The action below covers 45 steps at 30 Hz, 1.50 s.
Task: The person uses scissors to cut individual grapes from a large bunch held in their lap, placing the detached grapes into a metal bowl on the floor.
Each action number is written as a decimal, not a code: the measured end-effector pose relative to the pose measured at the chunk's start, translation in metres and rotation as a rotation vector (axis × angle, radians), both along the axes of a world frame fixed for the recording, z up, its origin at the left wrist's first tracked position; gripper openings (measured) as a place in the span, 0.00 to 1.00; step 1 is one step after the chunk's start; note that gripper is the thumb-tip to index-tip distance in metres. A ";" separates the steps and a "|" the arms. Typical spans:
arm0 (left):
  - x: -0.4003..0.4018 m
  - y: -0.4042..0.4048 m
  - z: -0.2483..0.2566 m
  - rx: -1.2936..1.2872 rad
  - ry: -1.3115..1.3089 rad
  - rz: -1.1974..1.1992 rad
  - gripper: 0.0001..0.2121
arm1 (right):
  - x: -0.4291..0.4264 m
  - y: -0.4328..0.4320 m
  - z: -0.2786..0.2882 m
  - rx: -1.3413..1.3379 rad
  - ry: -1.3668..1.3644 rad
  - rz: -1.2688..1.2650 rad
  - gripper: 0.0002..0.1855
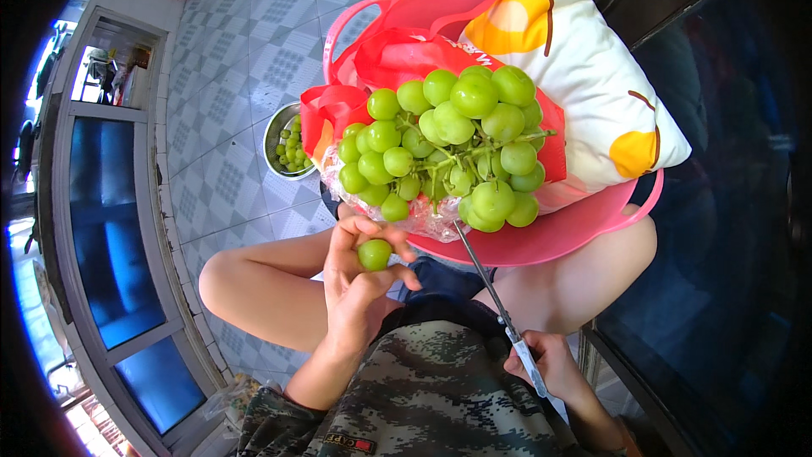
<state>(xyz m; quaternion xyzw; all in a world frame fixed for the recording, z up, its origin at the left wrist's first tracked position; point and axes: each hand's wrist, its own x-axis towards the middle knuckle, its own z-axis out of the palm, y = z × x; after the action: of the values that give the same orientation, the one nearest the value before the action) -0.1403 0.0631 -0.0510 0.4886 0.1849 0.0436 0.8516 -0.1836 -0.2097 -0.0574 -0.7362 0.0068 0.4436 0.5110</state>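
A single green grape (374,255) rests in my left hand (358,276), among its curled fingers. My right hand (549,358) grips the handles of a pair of scissors (491,285), whose long blades point up toward the fruit and look closed. Just beyond the scissor tips lies a large bunch of green grapes (453,115) with bare stems showing in its middle. Clear plastic wrap (438,225) and a red bag (555,133) lie under the bunch, on top of a pink plastic tub (533,244) between my knees.
On the tiled floor (222,139), left of the tub, a metal bowl (273,165) holds several loose grapes. A white and yellow cushion (583,76) leans in the tub's right side. A dark glossy panel (704,203) stands close on the right, and a framed door (114,222) on the left.
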 end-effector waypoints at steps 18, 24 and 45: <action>0.039 -0.012 -0.024 1.914 0.006 0.132 0.13 | -0.011 0.001 -0.018 0.045 -0.121 -0.048 0.18; 0.036 -0.011 -0.033 1.869 -0.086 0.240 0.11 | -0.007 -0.001 -0.021 0.047 -0.125 -0.023 0.16; 0.032 -0.002 -0.043 1.793 -0.201 0.288 0.17 | 0.003 0.005 -0.017 -0.022 -0.197 0.033 0.16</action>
<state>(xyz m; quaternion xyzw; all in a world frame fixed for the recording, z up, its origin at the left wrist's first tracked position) -0.1081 0.0611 -0.0938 0.9332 0.0661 0.3192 0.1514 -0.1805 -0.2049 -0.0742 -0.7818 -0.0507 0.3772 0.4939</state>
